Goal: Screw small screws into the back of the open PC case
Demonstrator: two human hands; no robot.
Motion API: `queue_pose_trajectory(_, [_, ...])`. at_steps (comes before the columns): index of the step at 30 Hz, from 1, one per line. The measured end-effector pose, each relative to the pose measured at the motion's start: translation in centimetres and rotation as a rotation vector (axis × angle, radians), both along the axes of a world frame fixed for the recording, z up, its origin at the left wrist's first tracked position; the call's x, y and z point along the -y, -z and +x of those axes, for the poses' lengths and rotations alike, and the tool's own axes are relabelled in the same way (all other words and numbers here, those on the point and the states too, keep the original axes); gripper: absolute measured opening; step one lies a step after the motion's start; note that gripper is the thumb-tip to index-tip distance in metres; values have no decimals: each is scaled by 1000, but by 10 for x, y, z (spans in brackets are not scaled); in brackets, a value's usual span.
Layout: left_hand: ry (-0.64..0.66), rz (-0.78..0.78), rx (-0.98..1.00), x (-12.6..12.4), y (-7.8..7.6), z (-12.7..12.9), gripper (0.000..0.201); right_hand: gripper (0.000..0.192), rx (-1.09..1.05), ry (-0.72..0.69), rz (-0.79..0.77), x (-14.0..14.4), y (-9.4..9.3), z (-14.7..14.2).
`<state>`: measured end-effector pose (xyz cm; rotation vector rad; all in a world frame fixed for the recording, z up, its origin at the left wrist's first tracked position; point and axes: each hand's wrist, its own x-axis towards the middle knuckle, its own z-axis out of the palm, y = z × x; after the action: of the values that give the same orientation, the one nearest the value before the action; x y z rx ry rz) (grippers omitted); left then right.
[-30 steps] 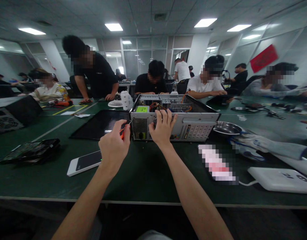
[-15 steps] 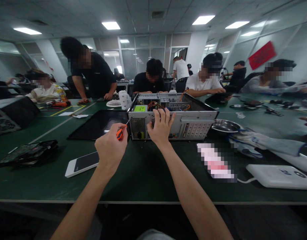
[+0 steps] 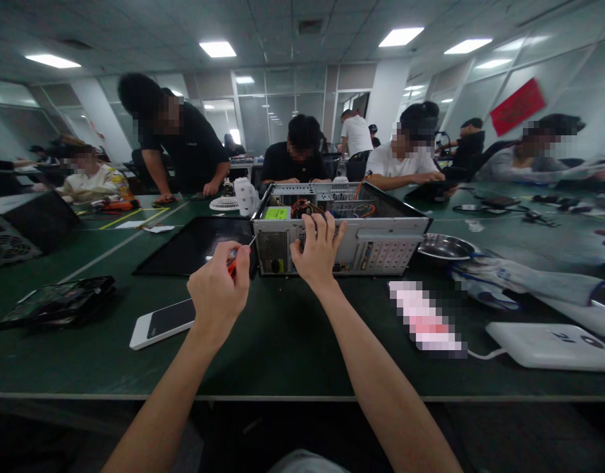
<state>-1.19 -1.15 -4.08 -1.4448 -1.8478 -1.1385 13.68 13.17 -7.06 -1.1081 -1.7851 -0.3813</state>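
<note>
A computer case (image 3: 332, 230) lies on the green table in front of me with its top side uncovered, showing cables and a power supply with a bright green label (image 3: 276, 213). My left hand (image 3: 218, 282) is closed around the orange handle of a screwdriver (image 3: 232, 263). The thin shaft points up and right to the left edge of the case's back panel; whether its tip sits on a screw is too small to tell. My right hand (image 3: 318, 253) rests with spread fingers on the back panel, fingertips over its upper edge.
A black side panel (image 3: 194, 246) lies left of the case. Nearer me are a white device with a dark screen (image 3: 164, 324) and circuit boards (image 3: 58, 301). On the right are a metal bowl (image 3: 445, 247), gloves (image 3: 523, 279) and a white power bank (image 3: 553, 346). Several people work across the table.
My left hand has turned a little around the screwdriver, so its thumb now stands more upright and less of the orange handle shows. My right hand keeps its place on the case.
</note>
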Motion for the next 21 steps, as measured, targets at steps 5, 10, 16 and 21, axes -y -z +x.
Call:
queue_pose_trajectory(5, [-14, -63, -4, 2, -6, 9, 29, 55, -5, -1, 2, 1, 0, 0])
queue_pose_trajectory(10, [62, -12, -5, 0, -3, 12, 23, 53, -14, -7, 15, 1, 0, 1])
queue_pose_trajectory(16, [90, 37, -32, 0, -3, 6, 13, 56, 13, 11, 16, 1, -1, 1])
queue_pose_trajectory(21, [103, 153, -127, -3, 0, 2, 7, 53, -13, -4, 18, 2, -1, 1])
